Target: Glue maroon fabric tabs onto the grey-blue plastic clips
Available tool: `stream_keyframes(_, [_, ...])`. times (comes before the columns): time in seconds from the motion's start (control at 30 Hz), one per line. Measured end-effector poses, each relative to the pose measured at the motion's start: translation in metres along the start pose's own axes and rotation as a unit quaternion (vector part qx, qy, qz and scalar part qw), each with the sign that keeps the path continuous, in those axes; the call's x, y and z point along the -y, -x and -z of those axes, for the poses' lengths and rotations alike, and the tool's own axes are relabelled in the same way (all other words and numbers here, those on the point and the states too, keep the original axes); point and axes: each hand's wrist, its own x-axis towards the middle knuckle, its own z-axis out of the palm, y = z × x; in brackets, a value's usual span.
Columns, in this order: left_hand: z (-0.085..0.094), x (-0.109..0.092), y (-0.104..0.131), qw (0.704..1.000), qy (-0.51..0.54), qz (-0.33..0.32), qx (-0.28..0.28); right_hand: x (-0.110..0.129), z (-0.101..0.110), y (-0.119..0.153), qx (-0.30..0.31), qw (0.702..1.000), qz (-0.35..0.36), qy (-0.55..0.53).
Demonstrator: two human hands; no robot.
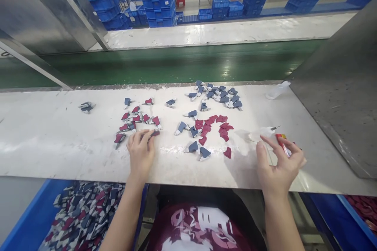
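Shirt — left fingers pinching maroon piece, long axis seemingly rightward — right fingers spread.

Small parts on the worktable, conveyor behind it, bins below its front edge, left and right.

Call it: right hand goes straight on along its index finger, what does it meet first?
Likely the white needle-tipped bottle, just off the right hand's fingertip. Height over the table is unclear, so it might pass above.
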Motion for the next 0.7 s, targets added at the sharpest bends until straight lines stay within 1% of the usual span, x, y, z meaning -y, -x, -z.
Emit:
stream_keyframes(0.03, [-0.002,-0.003,-0.003,1.0,0.007,0.009,-0.012,-0.003,-0.001,-0.001,0.018,1.0,-0.003,0.013])
stream_keyframes(0.07, [-0.004,-0.009,-0.006,1.0,0.025,0.008,-0.006,-0.007,-0.003,-0.002,0.04,0.999,-0.01,0.02])
stream_keyframes(0.1, [-0.008,-0.016,-0.009,0.999,0.05,-0.001,0.015,-0.01,-0.007,-0.002,0.065,0.998,-0.016,0.023])
stream_keyframes(0.17, [-0.018,-0.033,-0.013,0.991,0.096,-0.025,0.088,-0.017,-0.015,-0.003,0.126,0.991,-0.024,0.026])
stream_keyframes(0.23, [-0.031,-0.048,-0.017,0.983,0.111,-0.035,0.146,-0.022,-0.024,-0.005,0.158,0.987,-0.029,0.033])
stream_keyframes(0.27, [-0.037,-0.053,-0.018,0.981,0.107,-0.034,0.16,-0.024,-0.027,-0.006,0.16,0.986,-0.03,0.036])
stream_keyframes(0.33, [-0.046,-0.06,-0.02,0.981,0.092,-0.026,0.17,-0.024,-0.029,-0.009,0.143,0.989,-0.031,0.033])
stream_keyframes(0.4, [-0.048,-0.062,-0.02,0.983,0.085,-0.008,0.165,-0.019,-0.027,-0.009,0.124,0.992,-0.032,-0.002])
stream_keyframes(0.47, [-0.04,-0.063,-0.014,0.983,0.093,0.018,0.155,-0.011,-0.023,-0.003,0.122,0.989,-0.032,-0.082])
stream_keyframes(0.57, [-0.016,-0.064,0.003,0.976,0.141,0.054,0.155,0.004,-0.018,0.02,0.135,0.965,-0.029,-0.222])
stream_keyframes(0.63, [0.001,-0.066,0.016,0.962,0.192,0.055,0.184,0.016,-0.018,0.041,0.133,0.95,-0.018,-0.281])
stream_keyframes(0.7, [0.013,-0.069,0.027,0.943,0.236,0.027,0.233,0.029,-0.019,0.06,0.174,0.926,-0.001,-0.336])
